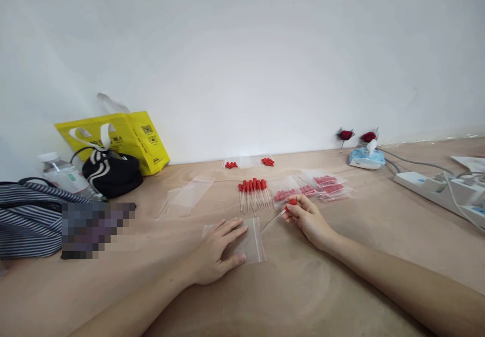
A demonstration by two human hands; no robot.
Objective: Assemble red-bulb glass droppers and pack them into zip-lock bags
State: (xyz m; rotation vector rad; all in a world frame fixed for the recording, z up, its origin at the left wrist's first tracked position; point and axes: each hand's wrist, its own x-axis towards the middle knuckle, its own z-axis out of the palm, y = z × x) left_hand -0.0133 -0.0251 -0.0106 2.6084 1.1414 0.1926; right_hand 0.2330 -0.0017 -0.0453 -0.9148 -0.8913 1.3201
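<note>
My left hand (222,251) lies open and flat on a clear zip-lock bag (253,238), whose seal strip runs along its right side. Between the fingertips of my right hand (307,221) is a dropper (279,217) with a red rubber bulb. Its clear tube slants down to the left, the tip close to the bag's right edge. Beyond the bag, several red-topped droppers (253,193) lie side by side in a row, bulbs pointing away from me. Behind my right hand are overlapping clear bags (326,185) with red bulbs showing inside.
Flat clear bags (189,195) lie to the left. Farther back sits another bag (248,162) with red bulbs at both ends. A yellow bag (149,145), black pouch (113,175) and bottle (62,173) stand left; tissues (366,158) and a power strip (428,188) are right.
</note>
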